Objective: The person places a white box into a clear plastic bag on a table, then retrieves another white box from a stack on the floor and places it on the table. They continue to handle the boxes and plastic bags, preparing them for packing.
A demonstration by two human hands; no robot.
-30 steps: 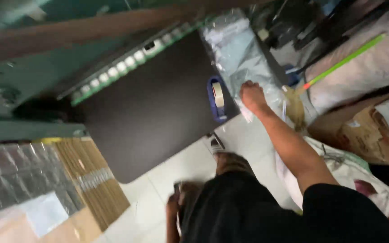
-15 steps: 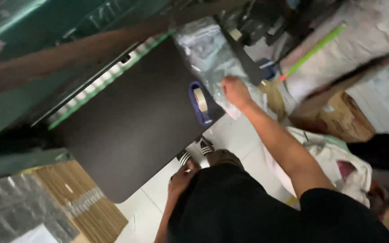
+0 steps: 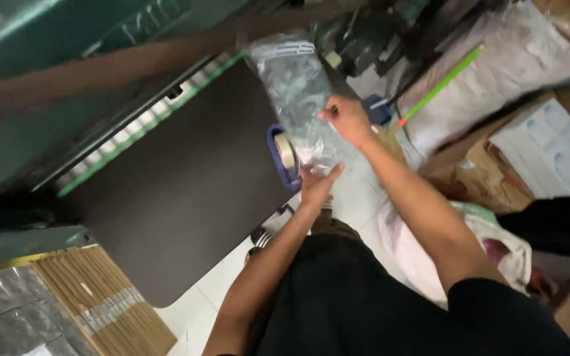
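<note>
Item 1, black tabletop (image 3: 186,178): lying bare, a blue tape dispenser (image 3: 284,157) sitting at its edge.
Item 2, clear plastic bag (image 3: 298,92): hanging above that edge.
Item 3, right hand (image 3: 346,118): pinching the bag's side.
Item 4, left hand (image 3: 316,183): seemingly closing on its blurred bottom; steadying comes next.

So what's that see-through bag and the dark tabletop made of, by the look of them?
The bag, held by the right hand and left hand, looks like thin clear plastic film: glossy, crinkled, contents showing through. The tabletop looks like a matte dark board, perhaps laminate; its flat, even surface shows no grain, so that is uncertain.
</note>
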